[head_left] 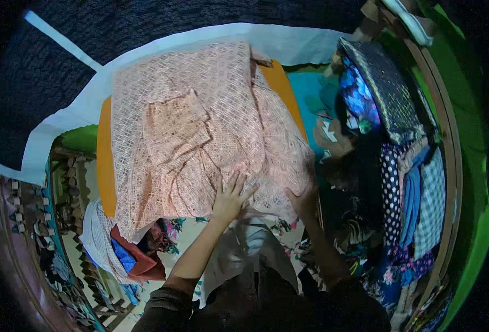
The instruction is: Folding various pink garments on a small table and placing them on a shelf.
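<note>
A peach-pink lace garment [228,83] lies spread over an orange-yellow board or table top [106,166]. One part of it, perhaps a sleeve [175,130], is folded over onto the body of the cloth, left of the middle. My left hand [231,196] rests flat on the near edge of the lace with its fingers spread. At the near right corner, my right hand [304,200] touches the garment's edge; its thumb lies on the cloth, while the other fingers are in shadow and partly hidden.
Folded clothes, among them a blue checked cloth [429,199] and a black polka-dot cloth [390,188], are stacked along the right. More clothes, with a rust-red cloth [144,260], hang at the lower left. A white-edged dark curtain [211,36] spans the back.
</note>
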A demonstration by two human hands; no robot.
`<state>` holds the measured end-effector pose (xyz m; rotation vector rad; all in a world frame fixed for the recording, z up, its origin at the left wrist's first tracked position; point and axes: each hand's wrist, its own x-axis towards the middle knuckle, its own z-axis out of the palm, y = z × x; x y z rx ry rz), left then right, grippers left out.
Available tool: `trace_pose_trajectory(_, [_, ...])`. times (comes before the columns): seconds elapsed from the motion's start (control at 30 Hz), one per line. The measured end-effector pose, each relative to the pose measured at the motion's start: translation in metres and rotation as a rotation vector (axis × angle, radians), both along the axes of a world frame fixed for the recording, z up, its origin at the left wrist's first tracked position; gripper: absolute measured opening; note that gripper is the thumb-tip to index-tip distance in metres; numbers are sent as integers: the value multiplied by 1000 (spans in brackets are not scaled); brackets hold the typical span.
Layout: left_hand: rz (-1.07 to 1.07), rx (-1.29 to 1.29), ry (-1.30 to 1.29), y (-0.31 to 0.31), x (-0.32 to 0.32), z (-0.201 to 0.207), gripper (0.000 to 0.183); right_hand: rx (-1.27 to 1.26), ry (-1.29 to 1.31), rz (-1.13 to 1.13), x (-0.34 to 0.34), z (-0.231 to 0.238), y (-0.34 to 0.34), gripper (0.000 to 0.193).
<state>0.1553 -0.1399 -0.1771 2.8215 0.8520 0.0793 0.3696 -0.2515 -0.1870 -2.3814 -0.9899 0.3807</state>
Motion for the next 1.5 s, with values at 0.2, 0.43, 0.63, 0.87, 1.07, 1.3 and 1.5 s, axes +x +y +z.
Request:
trace_pose_trajectory(0.2, [14, 55, -48, -9, -8, 2, 60, 12, 132, -200, -25, 2, -33, 85])
trace_pose_trajectory(0.43, [-32, -28, -185, -89, -68, 28, 80, 262, 1418, -159, -23, 41, -57, 41])
trace_pose_trajectory(0.63, [-220, -184, -260, -184, -114, 23, 74, 432, 1723, -136, -53, 96, -21, 37])
trace_pose_trajectory(0.87, [261, 50, -595, -121, -136, 37, 47, 605, 1787, -204, -83, 142, 48, 29])
trace_pose_trajectory(1.07, [741, 65, -834, -6, -159, 135, 49, 623, 1804, 181, -66, 185, 93, 34])
trace_pose_trajectory(1.3, [903, 181, -679, 104, -165, 135, 48, 504, 161, 368, -33, 143, 198, 43])
trace_pose_trajectory(1.5, [996, 215, -220, 150, -181, 80, 48, 132, -281, 809, -85, 83, 231, 45])
